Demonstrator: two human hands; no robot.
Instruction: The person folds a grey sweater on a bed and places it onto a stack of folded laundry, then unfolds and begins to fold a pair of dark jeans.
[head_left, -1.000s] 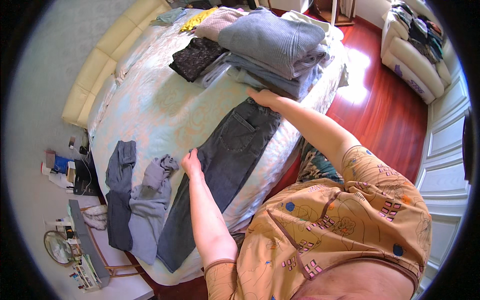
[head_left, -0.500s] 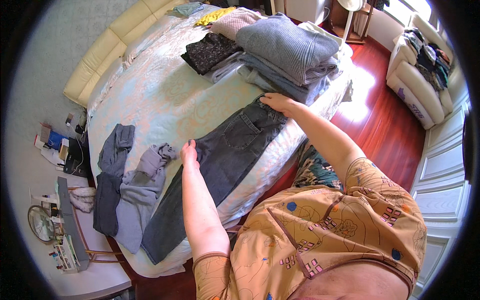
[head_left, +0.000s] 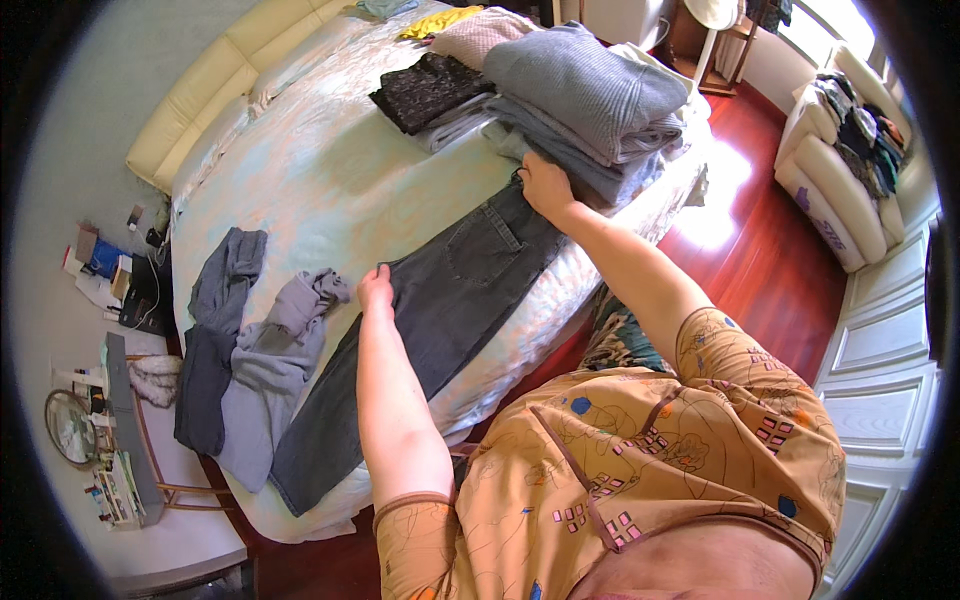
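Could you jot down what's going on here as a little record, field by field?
Place: bed with a pale patterned cover, beside a red wooden floor
Left hand: flat on the edge of the dark jeans
Right hand: on the jeans' waistband end
Jeans: laid out lengthwise across the bed
Nearby: grey folded pile, black patterned top, two loose grey garments
Far right: cream sofa piled with clothes
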